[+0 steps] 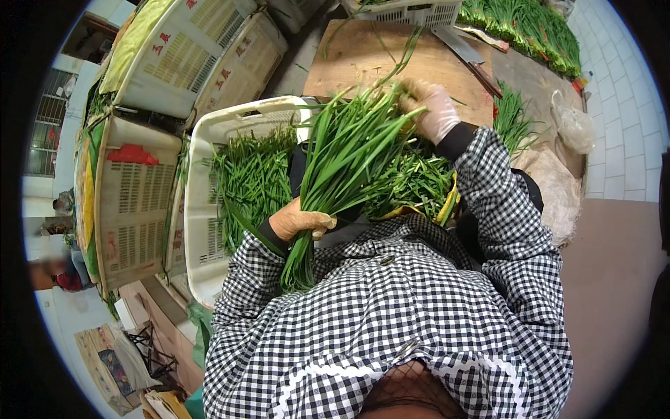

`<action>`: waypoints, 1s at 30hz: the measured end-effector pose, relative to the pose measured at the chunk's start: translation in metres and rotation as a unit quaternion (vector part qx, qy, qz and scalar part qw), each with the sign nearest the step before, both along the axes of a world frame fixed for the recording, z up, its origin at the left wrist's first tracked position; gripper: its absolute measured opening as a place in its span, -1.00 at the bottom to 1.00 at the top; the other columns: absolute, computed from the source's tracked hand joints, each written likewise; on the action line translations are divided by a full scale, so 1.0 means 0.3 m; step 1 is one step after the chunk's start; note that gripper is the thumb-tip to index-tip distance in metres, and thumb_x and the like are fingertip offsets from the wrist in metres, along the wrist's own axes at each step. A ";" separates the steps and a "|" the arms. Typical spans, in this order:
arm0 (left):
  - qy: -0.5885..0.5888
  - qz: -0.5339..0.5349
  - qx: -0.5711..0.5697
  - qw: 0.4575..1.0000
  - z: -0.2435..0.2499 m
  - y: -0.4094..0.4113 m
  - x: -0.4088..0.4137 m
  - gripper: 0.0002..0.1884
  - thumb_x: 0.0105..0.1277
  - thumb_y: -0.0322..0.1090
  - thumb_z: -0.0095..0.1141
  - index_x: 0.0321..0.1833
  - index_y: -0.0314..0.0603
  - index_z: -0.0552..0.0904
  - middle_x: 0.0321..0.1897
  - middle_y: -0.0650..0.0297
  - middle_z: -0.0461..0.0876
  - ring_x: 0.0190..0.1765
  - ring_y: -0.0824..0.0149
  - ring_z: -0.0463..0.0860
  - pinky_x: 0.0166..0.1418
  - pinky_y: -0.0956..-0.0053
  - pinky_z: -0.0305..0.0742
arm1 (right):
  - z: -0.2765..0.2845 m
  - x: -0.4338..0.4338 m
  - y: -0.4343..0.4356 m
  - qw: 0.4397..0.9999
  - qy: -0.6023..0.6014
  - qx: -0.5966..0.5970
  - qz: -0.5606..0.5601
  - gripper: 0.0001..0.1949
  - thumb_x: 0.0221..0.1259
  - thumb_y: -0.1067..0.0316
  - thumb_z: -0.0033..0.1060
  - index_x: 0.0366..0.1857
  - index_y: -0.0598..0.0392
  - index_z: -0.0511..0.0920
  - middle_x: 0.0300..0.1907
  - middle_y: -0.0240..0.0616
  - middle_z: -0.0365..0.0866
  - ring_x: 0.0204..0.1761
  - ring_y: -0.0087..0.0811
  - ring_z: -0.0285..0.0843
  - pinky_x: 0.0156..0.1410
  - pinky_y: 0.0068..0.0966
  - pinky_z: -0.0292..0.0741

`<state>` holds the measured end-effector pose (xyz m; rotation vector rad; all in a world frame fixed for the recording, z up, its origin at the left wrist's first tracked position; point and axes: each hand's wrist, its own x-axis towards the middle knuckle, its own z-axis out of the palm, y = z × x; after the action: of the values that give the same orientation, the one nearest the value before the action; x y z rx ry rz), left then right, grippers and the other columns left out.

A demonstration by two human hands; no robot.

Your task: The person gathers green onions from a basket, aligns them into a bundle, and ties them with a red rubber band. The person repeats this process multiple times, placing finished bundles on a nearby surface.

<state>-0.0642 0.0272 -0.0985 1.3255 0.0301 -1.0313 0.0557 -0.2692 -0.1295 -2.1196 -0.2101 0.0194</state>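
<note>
My gloved left hand [301,220] is closed around a bunch of long green Chinese chives [340,157], gripping it near its lower end. At the bunch's upper, paler end is my right hand [426,107] in a thin glove; its fingertips are among the stalks, and whether they pinch any is unclear. Behind the hands lies a wooden board [361,57], with a cleaver [466,57] resting across its right side. Cut or loose green leaves [419,178] fill a yellow-edged bag close to my lap. Left of the bunch, a white plastic basket [201,157] holds more chives.
Large plastic crates [138,209] stand at the left. Bundled chives [523,31] are piled at the back right, near another white basket [413,14]. A clear plastic bag [573,123] and a pale woven sack [552,188] lie on the right. Another person is partly visible far left.
</note>
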 end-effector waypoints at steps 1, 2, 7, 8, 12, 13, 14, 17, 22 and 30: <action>0.029 0.012 -0.035 0.999 0.003 0.002 -0.007 -0.79 0.25 -0.38 0.14 -0.15 -0.35 0.50 -0.49 0.20 0.52 -0.58 0.46 0.38 -0.49 0.55 0.28 | 0.017 0.010 -0.002 0.995 0.044 0.085 -0.032 -0.80 0.25 0.52 0.07 -0.07 0.19 0.55 -0.35 -0.27 0.65 -0.39 -0.55 0.51 -0.33 -0.57 0.49; 0.058 0.025 -0.070 0.996 0.004 0.005 -0.011 -0.79 0.25 -0.38 0.14 -0.15 -0.35 0.50 -0.52 0.22 0.50 -0.59 0.47 0.36 -0.50 0.54 0.27 | 0.042 0.007 -0.017 0.993 0.030 0.101 -0.055 -0.81 0.26 0.51 0.06 -0.08 0.18 0.56 -0.34 -0.28 0.65 -0.41 -0.56 0.50 -0.35 -0.59 0.48; 0.116 0.010 -0.196 0.974 -0.039 0.063 -0.045 -0.76 0.29 -0.29 0.12 -0.23 -0.38 0.46 -0.66 0.33 0.37 -0.65 0.53 0.26 -0.52 0.59 0.17 | 0.029 0.138 -0.232 0.962 -0.076 0.061 -0.255 -0.77 0.35 0.26 0.03 -0.07 0.14 0.56 -0.33 -0.27 0.65 -0.41 -0.53 0.54 -0.26 -0.49 0.57; 0.101 0.004 -0.185 0.978 -0.027 0.062 -0.053 -0.74 0.32 -0.23 0.09 -0.27 -0.34 0.46 -0.70 0.40 0.31 -0.67 0.59 0.22 -0.53 0.64 0.13 | 0.044 0.120 -0.268 0.966 -0.039 0.028 -0.253 -0.75 0.36 0.23 0.02 -0.05 0.14 0.54 -0.33 -0.29 0.65 -0.41 -0.54 0.54 -0.27 -0.49 0.57; 0.106 -0.043 -0.265 0.957 -0.151 0.133 -0.042 -0.68 0.37 -0.16 0.01 -0.28 -0.37 0.53 -0.65 0.41 0.36 -0.56 0.52 0.20 -0.40 0.57 0.17 | -0.173 0.016 -0.349 0.996 0.024 -0.089 -0.013 -0.80 0.24 0.32 0.09 -0.12 0.11 0.56 -0.31 -0.21 0.64 -0.32 -0.32 0.59 -0.18 -0.37 0.53; 0.109 -0.023 -0.272 0.956 -0.159 0.135 -0.047 -0.68 0.37 -0.16 0.01 -0.28 -0.37 0.53 -0.65 0.42 0.35 -0.56 0.53 0.20 -0.40 0.57 0.17 | -0.118 -0.034 -0.316 0.939 0.050 -0.283 0.188 -0.70 0.11 0.33 0.18 -0.04 0.04 0.56 -0.25 -0.15 0.65 -0.23 -0.22 0.60 -0.09 -0.36 0.52; 0.112 -0.004 -0.278 0.954 -0.171 0.137 -0.050 -0.68 0.37 -0.15 0.01 -0.28 -0.36 0.53 -0.66 0.43 0.33 -0.56 0.53 0.20 -0.40 0.57 0.17 | -0.095 -0.071 -0.300 0.900 0.162 -0.251 0.318 -0.62 0.06 0.30 0.25 0.03 0.01 0.55 -0.19 -0.15 0.65 -0.12 -0.24 0.60 0.00 -0.40 0.50; 0.116 0.031 -0.288 0.950 -0.181 0.131 -0.051 -0.70 0.37 -0.17 0.03 -0.27 -0.36 0.50 -0.68 0.45 0.29 -0.58 0.57 0.19 -0.41 0.62 0.16 | -0.019 -0.103 -0.230 0.972 0.062 -0.127 0.188 -0.60 0.10 0.29 0.26 0.07 0.07 0.53 -0.14 -0.17 0.66 -0.06 -0.30 0.58 0.10 -0.45 0.47; 0.132 0.025 -0.315 0.940 -0.145 0.110 -0.051 -0.74 0.35 -0.21 0.06 -0.25 -0.33 0.47 -0.63 0.45 0.33 -0.62 0.63 0.23 -0.43 0.67 0.18 | 0.044 -0.086 -0.091 0.981 0.081 0.152 0.090 -0.48 0.14 0.28 0.30 0.18 0.22 0.39 0.06 -0.03 0.52 0.11 -0.29 0.49 0.09 -0.48 0.51; 0.105 0.003 -0.309 0.945 -0.105 0.124 -0.108 -0.73 0.35 -0.20 0.04 -0.19 -0.33 0.46 -0.61 0.40 0.39 -0.66 0.63 0.26 -0.54 0.67 0.17 | -0.066 0.019 -0.098 0.979 0.077 0.186 -0.031 -0.76 0.30 0.31 0.12 -0.03 0.15 0.57 -0.30 -0.36 0.64 -0.47 -0.66 0.36 -0.36 -0.72 0.36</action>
<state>-0.0966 0.0645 -0.1299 0.6429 -0.1208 -1.0590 0.0614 -0.2987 -0.1492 -1.7414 -0.0489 0.0987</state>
